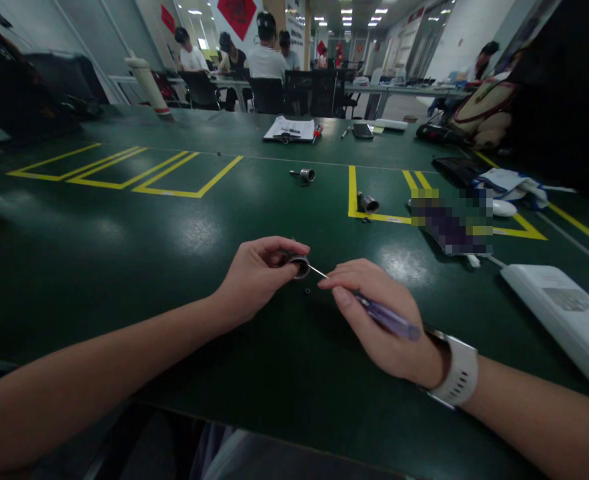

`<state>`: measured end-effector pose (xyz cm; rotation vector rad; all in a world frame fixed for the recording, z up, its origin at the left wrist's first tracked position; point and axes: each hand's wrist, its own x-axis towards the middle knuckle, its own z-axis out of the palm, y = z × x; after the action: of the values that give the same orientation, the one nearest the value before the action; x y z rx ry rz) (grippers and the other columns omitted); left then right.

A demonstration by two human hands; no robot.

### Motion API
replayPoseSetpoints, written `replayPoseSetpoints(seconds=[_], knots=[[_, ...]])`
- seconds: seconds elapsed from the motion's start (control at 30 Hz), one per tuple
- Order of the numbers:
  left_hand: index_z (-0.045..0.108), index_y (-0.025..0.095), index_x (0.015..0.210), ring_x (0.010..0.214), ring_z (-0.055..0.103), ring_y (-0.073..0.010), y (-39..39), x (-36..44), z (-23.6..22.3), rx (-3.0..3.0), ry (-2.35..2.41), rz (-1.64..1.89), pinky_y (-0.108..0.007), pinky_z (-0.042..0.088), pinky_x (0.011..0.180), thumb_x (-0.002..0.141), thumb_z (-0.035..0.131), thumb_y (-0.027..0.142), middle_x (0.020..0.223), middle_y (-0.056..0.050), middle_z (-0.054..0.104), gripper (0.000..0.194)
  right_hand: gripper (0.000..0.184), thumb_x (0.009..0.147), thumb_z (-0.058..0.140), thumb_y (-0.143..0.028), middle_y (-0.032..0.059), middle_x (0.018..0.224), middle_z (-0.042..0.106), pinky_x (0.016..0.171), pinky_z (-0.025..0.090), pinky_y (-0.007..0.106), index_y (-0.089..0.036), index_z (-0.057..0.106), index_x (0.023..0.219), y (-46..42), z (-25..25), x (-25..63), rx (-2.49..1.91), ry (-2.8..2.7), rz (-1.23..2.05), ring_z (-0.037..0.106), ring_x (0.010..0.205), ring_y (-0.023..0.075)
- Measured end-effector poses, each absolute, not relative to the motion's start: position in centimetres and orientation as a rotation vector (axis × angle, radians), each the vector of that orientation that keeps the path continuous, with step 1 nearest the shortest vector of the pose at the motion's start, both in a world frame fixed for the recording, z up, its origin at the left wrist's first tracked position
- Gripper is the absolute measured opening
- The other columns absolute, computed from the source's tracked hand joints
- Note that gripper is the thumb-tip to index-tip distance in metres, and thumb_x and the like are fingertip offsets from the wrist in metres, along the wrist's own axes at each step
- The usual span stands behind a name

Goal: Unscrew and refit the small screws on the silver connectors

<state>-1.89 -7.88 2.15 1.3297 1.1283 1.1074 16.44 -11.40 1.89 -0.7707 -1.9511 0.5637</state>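
Wide room for me over left half of table [89,260], past left forearm [124,357] up to yellow tape [174,194]. Gap between left hand [261,273] and right hand [379,313] tight: screwdriver [387,317] juts across, small ring [307,291] below. Toward far edge, two metal pieces [306,175], clipboard [294,129], phone [363,131] obstruct me. White box [557,300] blocks toward right edge.

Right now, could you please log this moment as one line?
left hand: holds metal part | right hand: holds screwdriver, tip at metal part | tiny piece: on table
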Motion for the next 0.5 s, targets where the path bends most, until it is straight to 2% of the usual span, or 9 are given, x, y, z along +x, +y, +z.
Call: replayPoseSetpoints(seconds=[0.13, 0.23, 0.37, 0.5], knots=[[0.065, 0.013, 0.086, 0.078, 0.066, -0.0164, -7.6, -2.0, 2.6, 1.262, 1.137, 1.136, -0.028, 0.053, 0.069, 0.064, 0.068, 0.011, 0.089, -0.004, 0.069, 0.022, 0.023, 0.088, 0.047, -0.026, 0.0026, 0.074, 0.067, 0.071, 0.047, 0.032, -0.018, 0.064, 0.077, -10.8, 1.7, 16.9, -1.014, -1.728, 0.957, 0.062, 0.075, 0.0164], [0.063, 0.013, 0.090, 0.086, 0.065, -0.0183, -7.5, -2.1, 2.9, 1.196, 1.100, 1.159, -0.032, 0.053, 0.078, 0.060, 0.071, 0.009, 0.097, -0.005, 0.068, 0.031, 0.024, 0.087, 0.048, -0.032, 0.0017, 0.071, 0.066, 0.071, 0.046, 0.033, -0.018, 0.063, 0.074, -10.2, 1.3, 17.0, -1.095, -1.628, 1.192, 0.062, 0.074, 0.0169], [0.063, 0.013, 0.094, 0.090, 0.063, -0.0190, -7.6, -2.0, 3.1, 1.188, 1.085, 1.146, -0.037, 0.049, 0.087, 0.058, 0.073, 0.007, 0.100, -0.006, 0.067, 0.038, 0.024, 0.086, 0.049, -0.033, 0.0012, 0.069, 0.066, 0.072, 0.046, 0.032, -0.018, 0.063, 0.073, -10.0, 1.0, 16.9, -1.107, -1.611, 1.250, 0.062, 0.072, 0.0158], [0.062, 0.013, 0.097, 0.090, 0.064, -0.0183, -7.6, -1.9, 2.9, 1.181, 1.069, 1.122, -0.036, 0.050, 0.087, 0.061, 0.074, 0.010, 0.100, -0.006, 0.067, 0.038, 0.023, 0.086, 0.049, -0.031, 0.0011, 0.069, 0.066, 0.066, 0.047, 0.031, -0.018, 0.063, 0.074, -10.2, 1.0, 16.9, -1.092, -1.685, 1.212, 0.062, 0.070, 0.0157]])
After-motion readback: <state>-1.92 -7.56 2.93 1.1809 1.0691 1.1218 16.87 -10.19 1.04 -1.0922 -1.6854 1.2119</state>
